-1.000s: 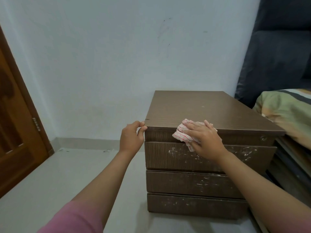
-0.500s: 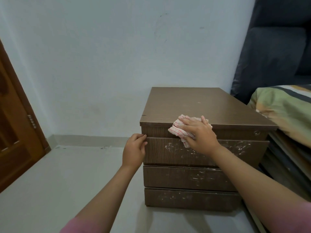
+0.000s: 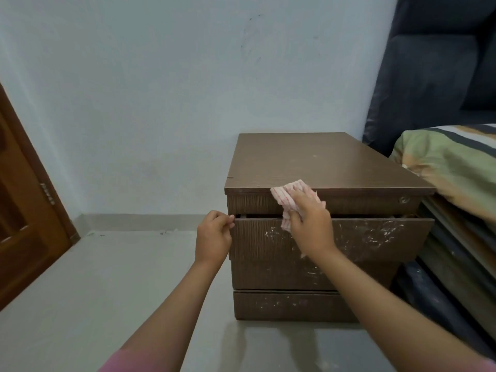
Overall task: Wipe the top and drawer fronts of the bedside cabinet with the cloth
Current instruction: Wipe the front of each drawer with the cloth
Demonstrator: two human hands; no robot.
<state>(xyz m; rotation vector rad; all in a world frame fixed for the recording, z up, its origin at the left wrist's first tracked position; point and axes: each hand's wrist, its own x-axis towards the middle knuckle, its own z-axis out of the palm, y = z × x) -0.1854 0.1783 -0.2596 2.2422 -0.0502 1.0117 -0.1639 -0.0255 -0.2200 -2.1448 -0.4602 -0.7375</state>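
Note:
The brown bedside cabinet point(image 3: 322, 162) stands against the pale wall, with a stack of drawers in its front. Its top drawer point(image 3: 375, 237) is pulled out a little and is smeared with white marks. My left hand point(image 3: 213, 237) grips the top drawer's left edge with its fingertips. My right hand point(image 3: 308, 224) holds a white cloth with red stripes point(image 3: 288, 196) against the strip below the cabinet top and over the drawer's upper edge. Part of the cloth is hidden under my fingers.
A wooden door point(image 3: 24, 210) stands at the left. A bed with a striped pillow point(image 3: 456, 162) and a dark headboard point(image 3: 442, 63) presses close on the cabinet's right side. Grey floor point(image 3: 107, 277) lies to the left of and in front of the cabinet.
My left hand dropped from the cabinet's top corner to the top drawer's left edge, and the drawer has come out slightly. My right hand slid the cloth down over the front edge.

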